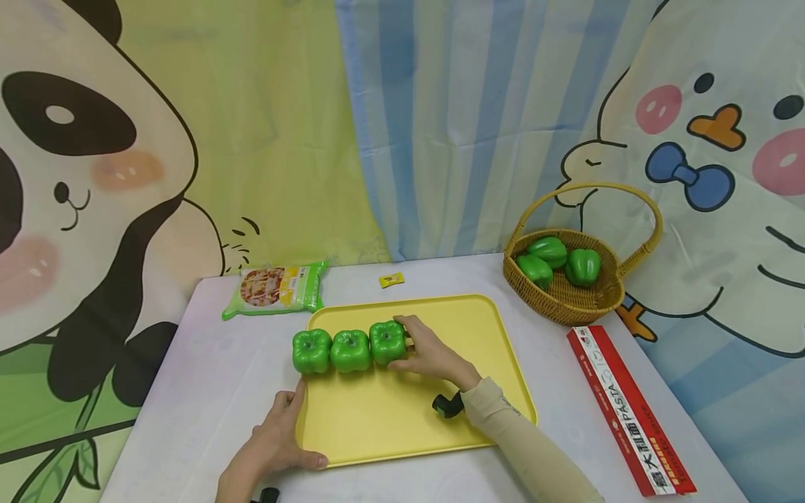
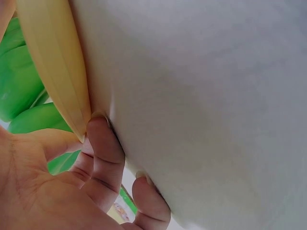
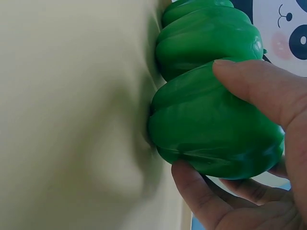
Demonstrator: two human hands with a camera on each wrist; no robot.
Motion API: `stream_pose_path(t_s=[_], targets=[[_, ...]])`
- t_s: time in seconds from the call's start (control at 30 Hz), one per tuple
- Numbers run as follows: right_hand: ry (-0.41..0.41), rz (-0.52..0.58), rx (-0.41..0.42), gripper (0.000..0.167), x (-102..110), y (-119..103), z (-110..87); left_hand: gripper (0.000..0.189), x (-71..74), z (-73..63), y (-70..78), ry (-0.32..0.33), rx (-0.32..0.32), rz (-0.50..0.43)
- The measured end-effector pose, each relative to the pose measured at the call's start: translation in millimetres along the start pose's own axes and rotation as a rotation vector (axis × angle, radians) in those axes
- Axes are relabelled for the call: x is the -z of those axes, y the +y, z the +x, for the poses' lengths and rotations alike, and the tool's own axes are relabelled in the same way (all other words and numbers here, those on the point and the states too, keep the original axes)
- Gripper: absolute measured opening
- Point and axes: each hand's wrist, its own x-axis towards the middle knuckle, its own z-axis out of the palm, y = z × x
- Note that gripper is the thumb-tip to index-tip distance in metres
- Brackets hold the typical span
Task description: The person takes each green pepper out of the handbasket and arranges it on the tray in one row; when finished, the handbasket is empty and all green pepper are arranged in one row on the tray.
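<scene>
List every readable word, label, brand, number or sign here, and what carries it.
"PASTA": on the red box.
"意大利面": on the same box.
Too small or blurred to read: the box's other print, and markings on the green bag, yellow packet and right sleeve.

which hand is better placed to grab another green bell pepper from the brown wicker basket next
Probably the right hand: it's nearer the brown wicker basket, though it must first release the glossy green bell pepper. The left hand holds the yellow rectangular tray, farther away.
</scene>
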Motion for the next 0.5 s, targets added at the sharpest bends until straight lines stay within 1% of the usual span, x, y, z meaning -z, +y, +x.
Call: stream_pose_path(t_s=[0.17,0.5], targets=[[0.003,-0.024,-0.004,0.091,-0.4,0.6,-2.0,0.158,-0.3,-0.5,-0.5,-0.002,0.001,-0.003],[0.001,-0.016,-0.006,0.093,3.0,1.5,-3.0,0.159,-1.5,1.9,-2.0,0.002,0.014,0.001]])
